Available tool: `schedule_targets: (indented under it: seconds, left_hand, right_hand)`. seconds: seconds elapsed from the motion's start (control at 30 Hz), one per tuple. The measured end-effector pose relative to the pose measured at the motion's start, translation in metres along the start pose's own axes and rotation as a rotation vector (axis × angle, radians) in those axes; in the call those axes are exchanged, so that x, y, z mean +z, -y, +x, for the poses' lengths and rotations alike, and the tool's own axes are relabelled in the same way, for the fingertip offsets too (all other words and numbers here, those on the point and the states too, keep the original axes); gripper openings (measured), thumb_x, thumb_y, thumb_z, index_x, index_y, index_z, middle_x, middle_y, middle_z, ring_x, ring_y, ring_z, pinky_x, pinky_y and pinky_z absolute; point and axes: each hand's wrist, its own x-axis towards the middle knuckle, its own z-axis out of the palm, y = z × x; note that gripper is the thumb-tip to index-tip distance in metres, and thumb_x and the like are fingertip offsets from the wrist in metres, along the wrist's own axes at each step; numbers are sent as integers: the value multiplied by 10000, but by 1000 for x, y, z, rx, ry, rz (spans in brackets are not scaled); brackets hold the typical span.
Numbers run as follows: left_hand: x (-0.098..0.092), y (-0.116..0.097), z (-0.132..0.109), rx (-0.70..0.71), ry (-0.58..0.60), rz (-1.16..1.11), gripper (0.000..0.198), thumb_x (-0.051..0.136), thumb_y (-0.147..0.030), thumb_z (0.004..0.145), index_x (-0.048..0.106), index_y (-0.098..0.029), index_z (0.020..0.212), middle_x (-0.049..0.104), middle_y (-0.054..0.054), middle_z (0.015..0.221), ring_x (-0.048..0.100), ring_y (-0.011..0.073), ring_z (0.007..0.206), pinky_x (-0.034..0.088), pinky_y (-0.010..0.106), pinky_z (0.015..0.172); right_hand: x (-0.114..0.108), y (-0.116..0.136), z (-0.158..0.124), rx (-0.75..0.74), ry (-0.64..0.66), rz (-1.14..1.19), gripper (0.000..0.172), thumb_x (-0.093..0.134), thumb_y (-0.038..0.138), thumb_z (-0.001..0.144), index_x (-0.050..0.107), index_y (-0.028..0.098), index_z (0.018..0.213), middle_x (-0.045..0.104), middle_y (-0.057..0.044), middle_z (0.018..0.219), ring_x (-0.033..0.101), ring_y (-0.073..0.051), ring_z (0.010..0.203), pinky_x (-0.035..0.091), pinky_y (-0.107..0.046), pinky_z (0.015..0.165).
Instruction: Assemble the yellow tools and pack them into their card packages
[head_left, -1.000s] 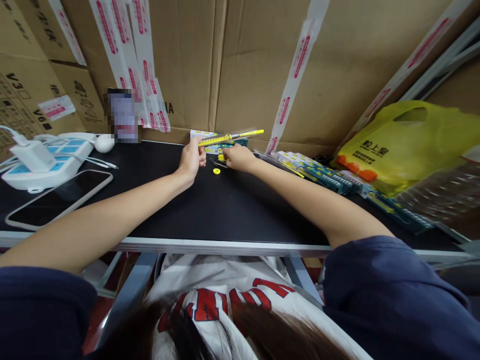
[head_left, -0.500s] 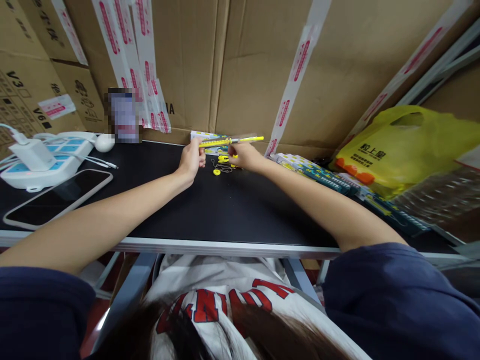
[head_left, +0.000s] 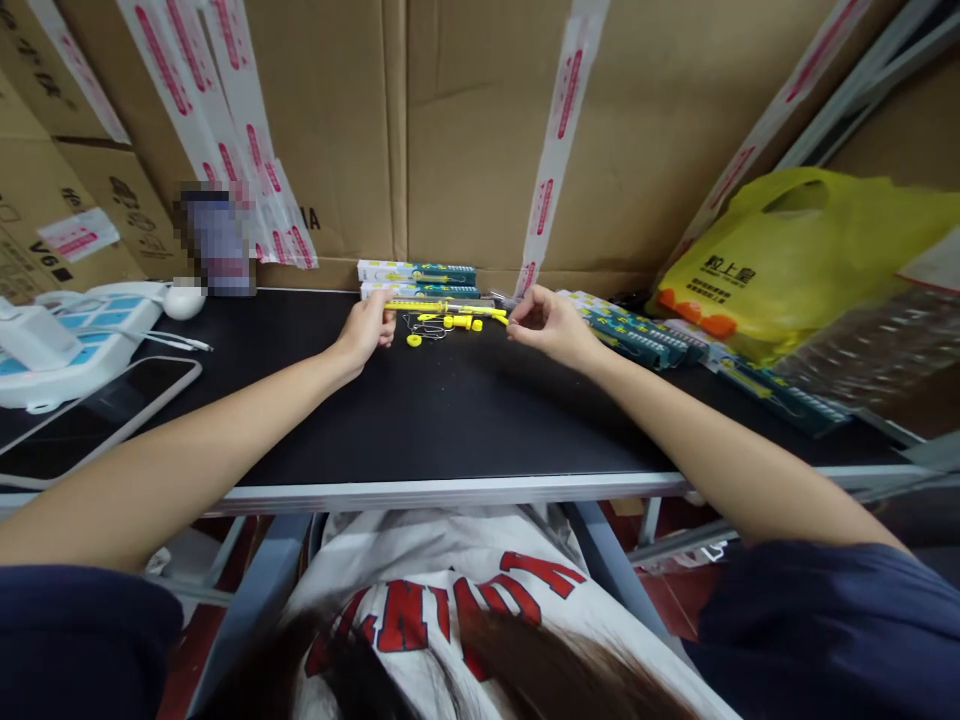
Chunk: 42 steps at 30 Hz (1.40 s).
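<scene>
My left hand (head_left: pixel 365 330) is closed around the near end of a slim yellow pen-like tool (head_left: pixel 427 305) with dark markings and a clear stretch along it. The tool lies almost level above the black table, pointing right. At its other end is a thin yellow tip (head_left: pixel 491 313), which meets the pinched thumb and forefinger of my right hand (head_left: pixel 551 325). Just below the tool, small yellow parts (head_left: pixel 459 323) and a yellow ring (head_left: pixel 414 341) lie on the table beside a thin coiled wire (head_left: pixel 429 330).
Printed boxes (head_left: pixel 442 272) lie against the cardboard wall, with more boxes (head_left: pixel 630 335) to the right. A yellow plastic bag (head_left: pixel 787 260) stands at the far right. On the left are a phone (head_left: pixel 97 415), a power strip (head_left: pixel 112 330) and white cables (head_left: pixel 169 342).
My right hand has moved right, from the middle of the tool to its tip. The tool is held lower, and the camera view has turned slightly right.
</scene>
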Motion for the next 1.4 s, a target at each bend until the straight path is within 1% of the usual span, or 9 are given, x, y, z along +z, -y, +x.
schedule_targets:
  seconds: [0.1,0.2,0.37,0.6,0.73,0.93,1.07,1.27,1.4]
  left_hand:
    - [1,0,0,1,26,3,426,368,-257,988,327,-229,565,254,-73,391,261,64,328,333,168,408]
    - [1,0,0,1,42,16,426,355,-240,985,330,-229,560,256,-70,386,261,66,330,333,170,409]
    - [1,2,1,8,31,10,411,383,-258,978,343,-228,571,274,-67,378,265,68,326,327,171,398]
    - [1,1,1,-4,27,-1,423,388,-276,986,336,-227,569,268,-70,387,265,65,327,324,173,403]
    - [1,2,2,7,34,-3,423,374,-263,980,335,-229,560,263,-67,383,262,69,330,323,172,398]
    - [2,4,1,0,53,-6,440,415,-310,979,328,-232,555,260,-69,386,262,73,328,335,177,396]
    - [3,2,0,-4,47,-4,446,384,-275,987,335,-229,546,252,-67,383,258,72,326,327,174,393]
    - [3,1,-1,5,44,3,446,361,-253,986,340,-227,541,259,-65,383,260,69,327,329,179,399]
    - [2,1,-1,11,53,2,437,361,-242,982,345,-227,546,268,-65,382,265,68,329,330,174,397]
  right_hand:
    - [0,3,0,-11,3,-40,281,765,292,693,495,218,723,593,16,693,553,-129,632,465,-297,602]
    - [0,2,-1,-5,-4,-19,302,782,311,690,497,218,719,598,13,691,558,-126,625,463,-291,588]
    - [-2,0,1,43,-7,115,363,822,354,669,491,223,740,616,20,690,611,-131,630,538,-311,625]
    - [-5,3,1,80,-29,194,447,886,389,600,494,216,729,592,33,690,608,-111,602,589,-307,619]
    - [-5,8,0,77,-29,253,452,885,402,594,498,214,730,593,35,719,601,-100,620,617,-312,649]
    - [-3,9,-1,99,-1,242,445,887,367,593,491,217,730,581,38,700,578,-95,611,632,-320,663]
    - [-3,10,-2,98,-1,267,432,875,364,621,486,219,741,580,34,715,580,-91,618,638,-323,689]
    - [-3,13,-3,90,-6,287,466,900,391,588,493,217,733,577,42,704,562,-84,604,639,-324,685]
    - [-3,12,-3,88,-7,283,448,888,384,614,493,218,744,574,40,708,557,-86,608,642,-333,697]
